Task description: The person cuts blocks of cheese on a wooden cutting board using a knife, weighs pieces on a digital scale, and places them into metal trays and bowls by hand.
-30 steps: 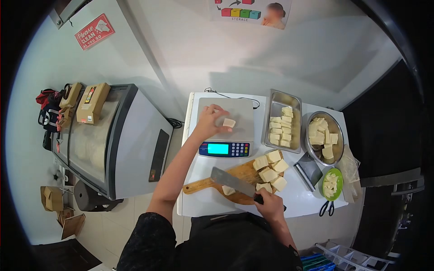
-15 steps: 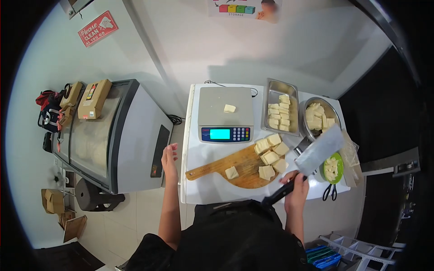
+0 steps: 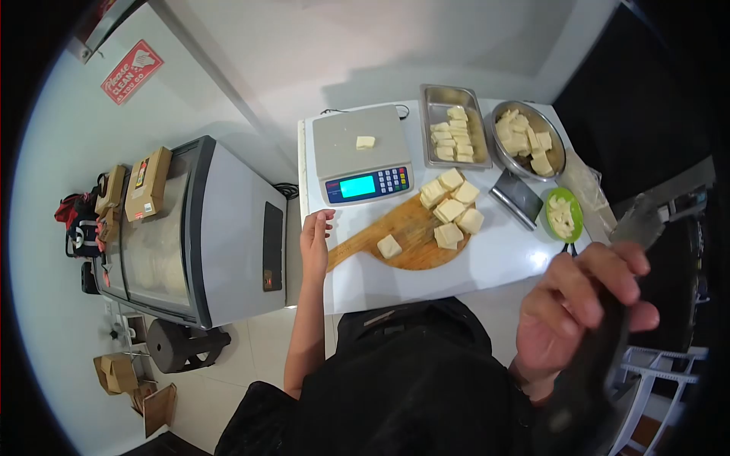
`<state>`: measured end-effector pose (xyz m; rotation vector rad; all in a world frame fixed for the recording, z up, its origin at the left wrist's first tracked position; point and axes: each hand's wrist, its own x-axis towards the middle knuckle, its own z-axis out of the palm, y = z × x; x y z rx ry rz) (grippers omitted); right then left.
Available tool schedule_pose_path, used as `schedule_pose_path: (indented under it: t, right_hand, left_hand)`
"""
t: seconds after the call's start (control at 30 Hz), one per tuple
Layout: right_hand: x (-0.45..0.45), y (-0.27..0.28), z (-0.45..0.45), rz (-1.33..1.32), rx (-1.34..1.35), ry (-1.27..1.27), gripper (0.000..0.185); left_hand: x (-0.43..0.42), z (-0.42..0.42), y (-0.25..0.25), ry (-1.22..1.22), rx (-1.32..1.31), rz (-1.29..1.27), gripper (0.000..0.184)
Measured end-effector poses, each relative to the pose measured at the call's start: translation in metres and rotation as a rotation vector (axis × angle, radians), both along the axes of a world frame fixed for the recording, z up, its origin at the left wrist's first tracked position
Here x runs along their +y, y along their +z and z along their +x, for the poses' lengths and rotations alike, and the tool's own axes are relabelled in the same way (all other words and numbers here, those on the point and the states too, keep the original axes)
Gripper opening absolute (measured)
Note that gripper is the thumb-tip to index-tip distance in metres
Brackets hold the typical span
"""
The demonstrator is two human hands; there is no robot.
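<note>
black-handled knife (image 3: pixel 591 368) up in the right hand (image 3: pixel 559 319), left hand (image 3: pixel 313 237) loose

head view: the knife is at four o'clock, in the near foreground, apart from the wooden board (image 3: pixel 411 232) on the desk (image 3: pixel 380 292). right fingers curl round its handle; the left pinches nothing, fingers slightly bent, just beside the board's narrow end towards nine o'clock. to manage this well, i'd keep the right grip firm, the edge turned away from torso (image 3: pixel 426 365) and left hand, and the motion slow. its long axis runs from the butt at seven o'clock to the blurred blade (image 3: pixel 642 220) at one; edge direction, i cannot tell.
</note>
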<state>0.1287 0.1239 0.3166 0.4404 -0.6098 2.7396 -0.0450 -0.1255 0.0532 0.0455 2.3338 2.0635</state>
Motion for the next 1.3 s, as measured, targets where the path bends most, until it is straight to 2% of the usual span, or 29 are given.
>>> schedule_pose_path:
  t: [0.07,0.2,0.53,0.63,0.8,0.87,0.93,1.0,1.07,1.13,1.27,1.3]
  right_hand:
    - [0.002,0.007,0.000,0.086,0.186,0.121,0.029]
    - [-0.006,0.018,0.013,-0.011,0.172,0.116,0.025]
    - [-0.015,0.024,0.033,0.001,0.144,0.108,0.028]
    - [-0.017,0.023,0.036,0.003,0.144,0.104,0.029]
    - [-0.015,0.015,0.046,-0.006,0.103,-0.074,0.027]
    - [-0.013,0.011,0.051,-0.006,0.082,-0.152,0.027]
    - [-0.012,0.005,0.049,-0.008,0.078,-0.212,0.027]
    - [-0.007,-0.001,0.037,-0.003,0.104,-0.243,0.027]
    - [-0.008,-0.010,0.034,-0.020,0.077,-0.281,0.028]
    - [-0.001,-0.038,0.028,0.060,-0.027,-0.556,0.029]
    - [0.025,-0.110,0.028,0.406,-0.317,-0.766,0.031]
    - [0.028,-0.126,0.028,0.435,-0.412,-0.751,0.025]
  left_hand:
    - [0.003,0.005,0.000,-0.044,-0.022,-0.007,0.040]
    - [0.001,0.015,-0.004,-0.085,-0.060,-0.030,0.040]
    - [0.000,0.028,-0.005,-0.147,-0.064,-0.088,0.041]
    - [-0.002,0.028,-0.008,-0.163,-0.029,-0.079,0.037]
    - [0.003,0.034,-0.012,-0.195,0.034,-0.163,0.029]
    - [0.015,0.040,-0.016,-0.265,0.064,-0.278,0.029]
    - [0.024,0.044,-0.022,-0.290,0.088,-0.336,0.031]
    - [0.039,0.040,-0.038,-0.365,0.433,-0.618,0.046]
    - [0.054,0.052,-0.029,-0.367,0.440,-0.654,0.051]
    - [0.066,0.051,-0.026,-0.364,0.474,-0.682,0.056]
    - [0.076,0.046,-0.037,-0.383,0.486,-0.771,0.054]
    - [0.076,0.046,-0.038,-0.400,0.488,-0.763,0.052]
